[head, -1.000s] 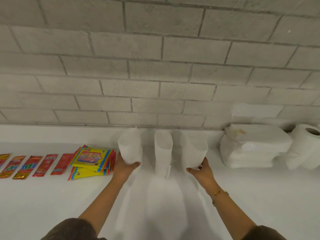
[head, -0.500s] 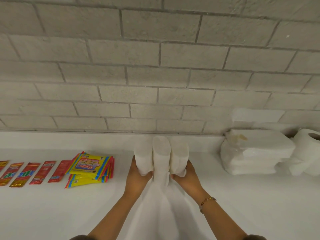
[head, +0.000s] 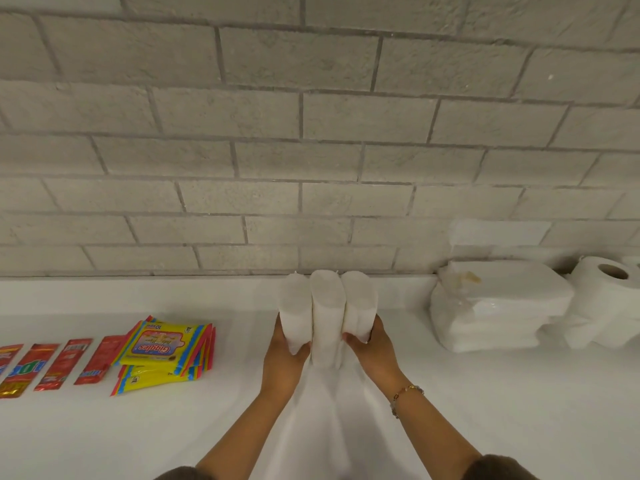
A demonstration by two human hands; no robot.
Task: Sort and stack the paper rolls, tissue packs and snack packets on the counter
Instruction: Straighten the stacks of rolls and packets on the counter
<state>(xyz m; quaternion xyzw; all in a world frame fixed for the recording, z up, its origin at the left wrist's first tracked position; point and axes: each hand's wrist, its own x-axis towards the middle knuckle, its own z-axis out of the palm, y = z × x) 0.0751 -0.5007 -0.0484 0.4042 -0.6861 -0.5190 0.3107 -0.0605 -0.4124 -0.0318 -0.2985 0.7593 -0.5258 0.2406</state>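
Observation:
Three white paper rolls stand upright and pressed side by side on the white counter point(head: 104, 427) near the wall. My left hand point(head: 285, 358) grips the left roll point(head: 294, 306). My right hand point(head: 372, 344) grips the right roll point(head: 358, 301). The middle roll point(head: 327, 306) is squeezed between them. A pile of yellow snack packets point(head: 161, 348) lies to the left, with a row of red sachets point(head: 62, 363) beyond it. White tissue packs point(head: 498, 306) are stacked at the right, next to a toilet roll point(head: 609, 292).
A grey brick wall point(head: 311, 150) rises right behind the counter's low white back ledge point(head: 138, 294). Loose paper trails from the toilet roll at the far right. Bare counter lies in front of my forearms.
The two outer rolls, spaced apart a second ago, have been pushed inward by my hands against the middle roll. All three now touch.

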